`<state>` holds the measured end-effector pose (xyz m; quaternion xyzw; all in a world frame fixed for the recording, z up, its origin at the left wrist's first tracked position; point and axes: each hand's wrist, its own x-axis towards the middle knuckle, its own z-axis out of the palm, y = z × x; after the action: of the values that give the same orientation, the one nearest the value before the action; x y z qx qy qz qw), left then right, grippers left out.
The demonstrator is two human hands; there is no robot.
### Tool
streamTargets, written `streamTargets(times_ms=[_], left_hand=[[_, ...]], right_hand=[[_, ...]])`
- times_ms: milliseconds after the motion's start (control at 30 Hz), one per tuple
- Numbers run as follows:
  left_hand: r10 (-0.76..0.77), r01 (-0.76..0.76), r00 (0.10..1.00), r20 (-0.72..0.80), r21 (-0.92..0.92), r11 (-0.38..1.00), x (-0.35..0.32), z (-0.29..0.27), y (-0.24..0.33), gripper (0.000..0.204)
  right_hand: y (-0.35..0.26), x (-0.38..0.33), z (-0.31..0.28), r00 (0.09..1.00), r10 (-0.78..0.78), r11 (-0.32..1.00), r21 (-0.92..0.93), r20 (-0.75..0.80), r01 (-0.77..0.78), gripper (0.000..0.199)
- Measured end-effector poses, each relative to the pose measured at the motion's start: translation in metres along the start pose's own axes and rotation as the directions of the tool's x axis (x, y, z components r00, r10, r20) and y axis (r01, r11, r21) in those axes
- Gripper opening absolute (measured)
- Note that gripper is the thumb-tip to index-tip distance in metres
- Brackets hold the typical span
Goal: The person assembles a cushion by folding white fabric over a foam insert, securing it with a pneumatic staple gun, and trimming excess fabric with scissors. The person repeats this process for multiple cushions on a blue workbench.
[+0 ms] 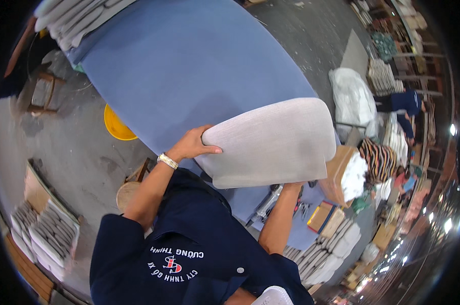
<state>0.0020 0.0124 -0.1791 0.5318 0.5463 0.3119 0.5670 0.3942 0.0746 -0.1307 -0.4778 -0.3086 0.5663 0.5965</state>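
Cushion panel (270,142), grey and fabric-covered, is hovering over the blue table (189,66), and you're holding it up in the head view. Your left hand (194,145) is clamping its left edge, thumb on top. Your right hand is hiding under the near edge; can't tell its grip.

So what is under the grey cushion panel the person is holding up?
Under the grey cushion panel lies the blue-covered table, with tools showing below the panel's lower edge. The right hand is mostly hidden behind the panel; the left hand grips its left edge.
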Motion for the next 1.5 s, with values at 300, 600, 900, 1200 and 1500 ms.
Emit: streamTargets(times_ms=[300,600,900,1200,1500], left_hand=[[0.249,0.032,0.867,-0.431,0.548,0.836,-0.063,-0.023,0.074,0.065],[0.172,0.034,0.933,-0.317,0.551,0.834,-0.069,-0.019,0.079,0.08],[0.068,0.057,0.977,-0.201,0.556,0.829,-0.061,-0.007,0.092,0.094],[0.05,-0.025,0.998,-0.034,0.53,0.847,0.075,-0.018,0.127,0.089],[0.327,-0.37,0.929,0.176,0.365,0.854,0.267,-0.008,0.117,0.059]], right_hand=[[0.134,0.039,0.109,0.954,0.297,0.954,0.043,-0.043,-0.295,0.069],[0.165,0.017,0.119,0.877,0.475,0.846,-0.236,-0.078,-0.479,0.057],[0.146,0.083,0.151,0.817,0.515,0.848,0.014,-0.261,-0.53,0.064],[0.191,0.11,0.172,0.895,0.181,0.831,-0.424,-0.408,-0.361,0.06],[0.198,0.099,0.171,0.886,0.116,0.807,-0.478,-0.449,-0.347,0.056]])
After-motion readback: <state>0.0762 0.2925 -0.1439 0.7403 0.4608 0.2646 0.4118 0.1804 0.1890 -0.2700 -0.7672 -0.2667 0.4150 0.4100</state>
